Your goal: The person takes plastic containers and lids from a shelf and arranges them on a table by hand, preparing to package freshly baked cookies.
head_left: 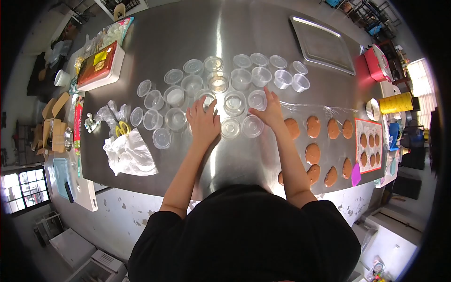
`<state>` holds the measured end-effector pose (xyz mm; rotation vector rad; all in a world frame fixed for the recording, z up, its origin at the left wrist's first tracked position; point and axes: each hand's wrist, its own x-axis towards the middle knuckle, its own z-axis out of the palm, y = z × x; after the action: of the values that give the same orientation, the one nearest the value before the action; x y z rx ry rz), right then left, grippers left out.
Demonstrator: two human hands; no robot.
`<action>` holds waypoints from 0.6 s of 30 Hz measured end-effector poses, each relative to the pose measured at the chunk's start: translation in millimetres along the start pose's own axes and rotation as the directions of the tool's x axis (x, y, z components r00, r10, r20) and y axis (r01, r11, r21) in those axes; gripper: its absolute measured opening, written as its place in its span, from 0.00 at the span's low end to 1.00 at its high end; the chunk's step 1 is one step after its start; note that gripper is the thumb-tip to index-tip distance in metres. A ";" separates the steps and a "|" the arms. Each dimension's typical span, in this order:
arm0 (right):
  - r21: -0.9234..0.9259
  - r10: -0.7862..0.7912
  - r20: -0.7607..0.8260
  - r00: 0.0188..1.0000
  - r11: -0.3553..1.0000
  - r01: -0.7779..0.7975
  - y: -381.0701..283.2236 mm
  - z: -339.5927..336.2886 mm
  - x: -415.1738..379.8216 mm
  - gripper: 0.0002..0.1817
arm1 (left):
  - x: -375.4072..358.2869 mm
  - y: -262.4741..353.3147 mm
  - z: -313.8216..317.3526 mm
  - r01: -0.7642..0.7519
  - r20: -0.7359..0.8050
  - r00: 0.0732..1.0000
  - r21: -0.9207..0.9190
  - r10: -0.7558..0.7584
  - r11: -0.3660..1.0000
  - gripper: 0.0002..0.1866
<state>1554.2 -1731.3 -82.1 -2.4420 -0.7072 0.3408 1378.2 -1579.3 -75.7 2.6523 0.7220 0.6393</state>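
Observation:
My left hand point(203, 123) reaches over a clear plastic cup point(207, 95), its fingers apart and the fingertips at the cup's near side. My right hand point(270, 113) has thumb and fingers spread beside a round clear container point(256, 99), with a clear lid point(252, 126) just below the thumb. Between both hands stands another clear cup point(235, 102), and nearer to me lies a round lid point(229, 128). Several more open cups point(241, 79) and flat lids point(193, 66) spread in rows around them on the steel table point(164, 28).
Brown flat rounds point(313, 153) lie at right, beside a red-edged mat point(369, 123) bearing more, and a purple scraper point(356, 175). A metal tray point(324, 44) sits at far right. On the left are a white cloth point(130, 152), yellow-handled scissors point(123, 129) and a red-lidded box point(99, 66).

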 end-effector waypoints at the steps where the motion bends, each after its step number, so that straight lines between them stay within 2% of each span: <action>1: 0.005 0.000 -0.002 1.000 1.000 0.000 0.4 0.5 0.3 0.56 | 5.3 -2.2 1.5 -0.003 0.000 1.000 0.004 0.003 1.000 0.25; 7: 0.006 0.055 0.061 0.997 0.998 -0.056 -5.4 -5.0 -9.6 0.55 | 30.8 -21.9 8.0 0.064 0.085 0.994 0.101 -0.073 0.993 0.33; 9: 0.043 -0.050 0.010 0.999 0.998 0.050 -1.6 1.0 -12.2 0.52 | 39.7 -21.7 8.1 0.042 0.150 0.987 0.103 -0.057 0.994 0.35; 13: -0.007 -0.092 -0.108 0.990 0.996 0.092 -8.4 5.6 -2.2 0.45 | 58.5 -18.0 14.8 -0.004 0.168 0.986 0.044 -0.004 0.999 0.37; 15: -0.232 -0.166 -0.176 0.970 0.965 0.123 -20.3 -4.1 11.7 0.38 | 66.1 -16.1 21.6 -0.041 0.224 0.974 0.114 0.015 0.993 0.40; 18: -0.333 -0.158 -0.215 0.964 0.939 0.080 -16.6 -10.3 42.5 0.35 | 72.5 -14.5 28.1 -0.028 0.311 0.950 0.133 -0.015 0.991 0.39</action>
<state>1586.5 -1700.7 -67.5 -2.6661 -0.8545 -0.1302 1442.4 -1533.4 -81.2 2.7880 0.6841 0.1669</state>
